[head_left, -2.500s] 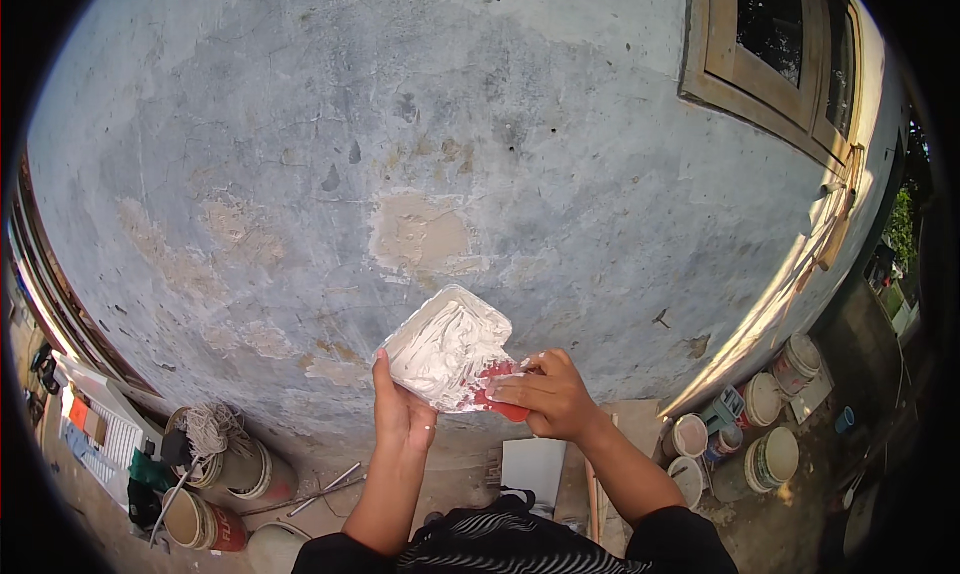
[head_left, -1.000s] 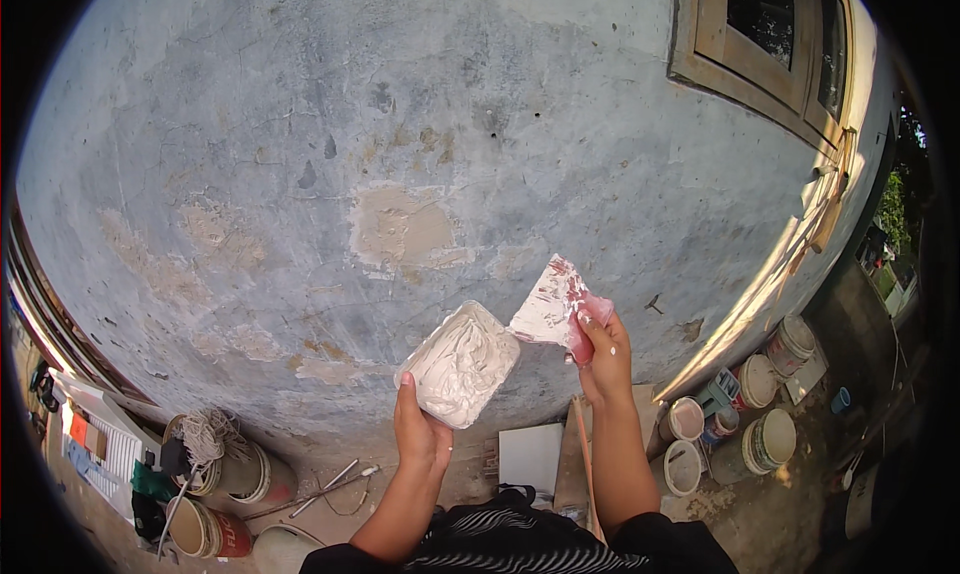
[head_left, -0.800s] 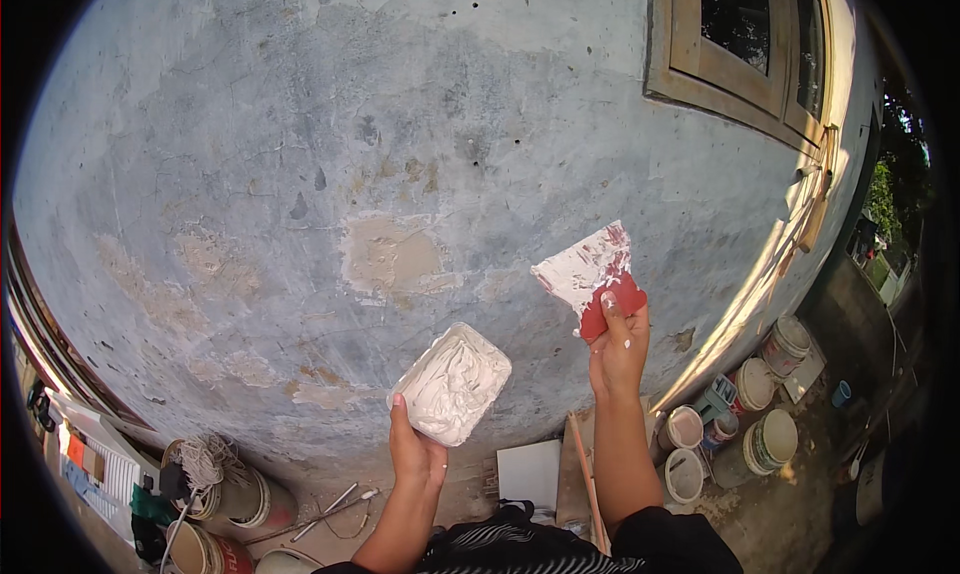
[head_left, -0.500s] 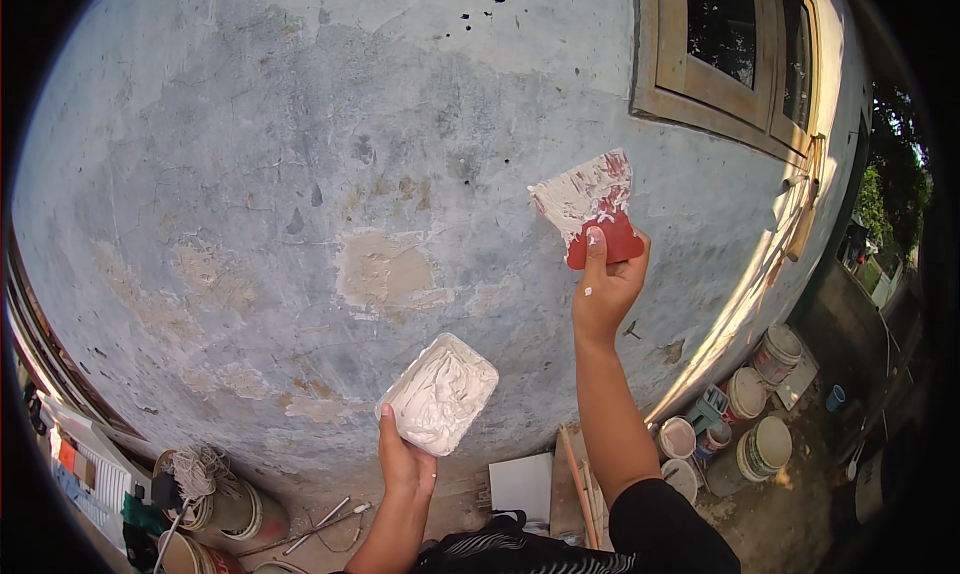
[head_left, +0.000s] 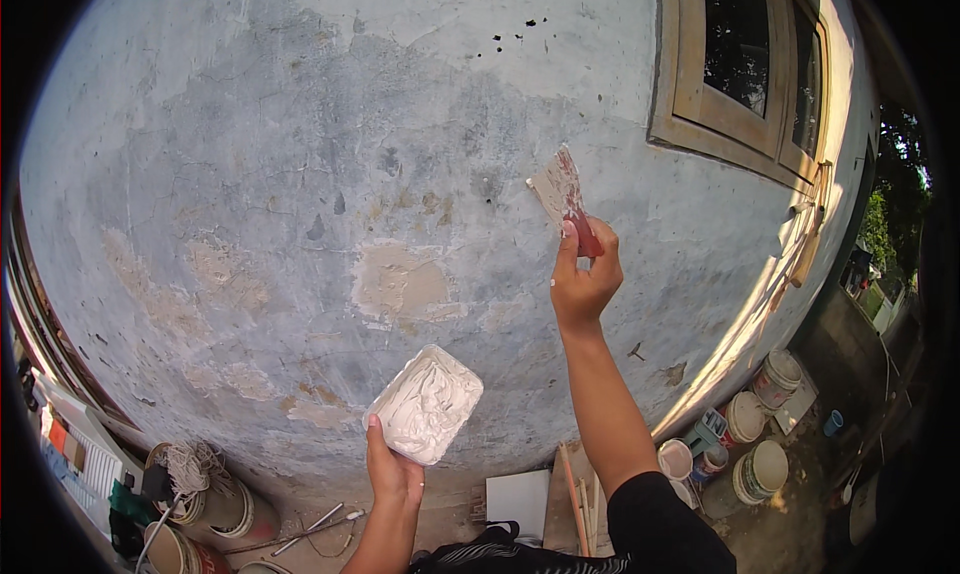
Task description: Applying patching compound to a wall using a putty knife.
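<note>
My left hand (head_left: 393,469) grips a rectangular tub of white putty (head_left: 432,404) by its lower left edge, thumb over the rim. Swirls and ridges mark the putty's surface. Higher up and to the right, my right hand (head_left: 588,279) holds a red putty scraper (head_left: 568,196) between thumb and fingers. Its broad blade points up and is smeared with putty; I see it turned partly edge-on. Both hands are in front of a worn blue-grey wall (head_left: 300,174). A beige patch of filler (head_left: 400,281) lies on the wall, left of the scraper. I cannot tell whether the blade touches the wall.
A wooden-framed window (head_left: 735,84) is at the upper right. Several used paint buckets (head_left: 760,471) stand on the ground at lower right. More buckets, one with a mop head (head_left: 195,471), are at lower left. A white board (head_left: 517,501) and wooden sticks (head_left: 575,499) lean below.
My right hand has shifted slightly left and turned the scraper, so its blade looks narrower. The tub has moved a little left and down in view. The wall has shifted right in the picture.
</note>
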The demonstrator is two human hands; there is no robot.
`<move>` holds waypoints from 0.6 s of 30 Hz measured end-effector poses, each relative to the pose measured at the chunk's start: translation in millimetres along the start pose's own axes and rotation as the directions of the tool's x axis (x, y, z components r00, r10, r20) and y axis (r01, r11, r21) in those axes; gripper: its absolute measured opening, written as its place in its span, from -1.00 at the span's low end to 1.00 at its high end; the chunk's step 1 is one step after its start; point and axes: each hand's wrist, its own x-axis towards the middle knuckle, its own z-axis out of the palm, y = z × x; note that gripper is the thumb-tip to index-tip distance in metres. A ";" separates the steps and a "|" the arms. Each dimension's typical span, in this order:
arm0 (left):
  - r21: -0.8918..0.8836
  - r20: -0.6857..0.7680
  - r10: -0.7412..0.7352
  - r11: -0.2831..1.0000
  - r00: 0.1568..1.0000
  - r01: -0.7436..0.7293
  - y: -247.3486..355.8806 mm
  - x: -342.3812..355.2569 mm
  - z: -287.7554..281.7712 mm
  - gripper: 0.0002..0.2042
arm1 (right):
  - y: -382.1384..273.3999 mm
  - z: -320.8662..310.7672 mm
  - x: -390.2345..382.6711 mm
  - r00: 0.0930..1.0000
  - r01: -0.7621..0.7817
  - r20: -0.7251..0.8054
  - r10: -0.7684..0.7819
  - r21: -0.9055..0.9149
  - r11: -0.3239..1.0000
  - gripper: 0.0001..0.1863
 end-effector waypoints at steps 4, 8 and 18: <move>0.004 0.007 0.016 1.000 1.000 -0.016 0.1 2.1 -3.7 -0.42 | -3.9 4.8 4.2 0.960 0.275 0.070 -0.271 -0.069 0.959 -0.72; 0.002 0.005 0.007 1.000 1.000 -0.007 0.2 2.7 -6.4 -0.42 | -13.5 10.7 -1.5 0.926 0.354 0.187 -0.329 -0.122 0.927 -0.70; -0.003 -0.016 0.022 1.000 1.000 -0.022 2.4 3.1 -16.6 -0.41 | -20.9 25.9 -9.0 0.868 0.389 0.391 -0.307 -0.148 0.910 -0.64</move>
